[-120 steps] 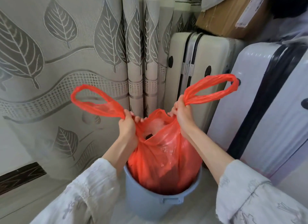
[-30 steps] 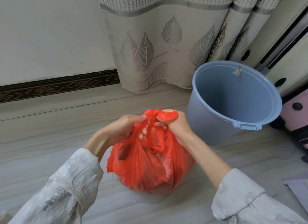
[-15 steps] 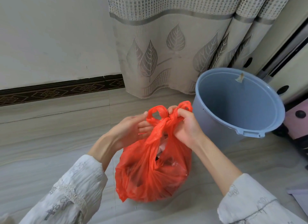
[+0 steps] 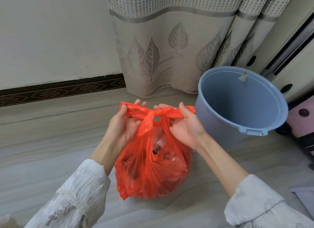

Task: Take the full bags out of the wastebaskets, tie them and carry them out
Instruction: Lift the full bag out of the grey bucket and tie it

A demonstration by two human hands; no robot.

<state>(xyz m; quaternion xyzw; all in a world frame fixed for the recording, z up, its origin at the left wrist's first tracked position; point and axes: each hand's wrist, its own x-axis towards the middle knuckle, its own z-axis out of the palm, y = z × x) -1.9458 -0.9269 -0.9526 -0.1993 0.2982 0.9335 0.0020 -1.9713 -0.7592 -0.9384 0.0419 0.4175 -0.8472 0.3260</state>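
Observation:
A full red plastic bag (image 4: 153, 173) stands on the tiled floor in front of me, its two handles crossed into a knot (image 4: 152, 115) at the top. My left hand (image 4: 124, 124) grips the left handle end and my right hand (image 4: 184, 124) grips the right one, both stretched sideways away from the knot. A gap below the knot shows pale rubbish inside. The blue wastebasket (image 4: 241, 127) stands just right of the bag with no liner in it; a small scrap sticks to its far inner wall.
A leaf-patterned grey curtain (image 4: 169, 46) hangs behind the bag and basket. A white wall with a dark patterned skirting (image 4: 59, 89) runs to the left. Suitcases (image 4: 299, 71) stand at the right edge, with a pink one lower down. Paper lies at the bottom right.
The bag came out of the wastebasket onto the floor. Over the last second my hands crossed the handles, and now they have pulled the two ends apart sideways.

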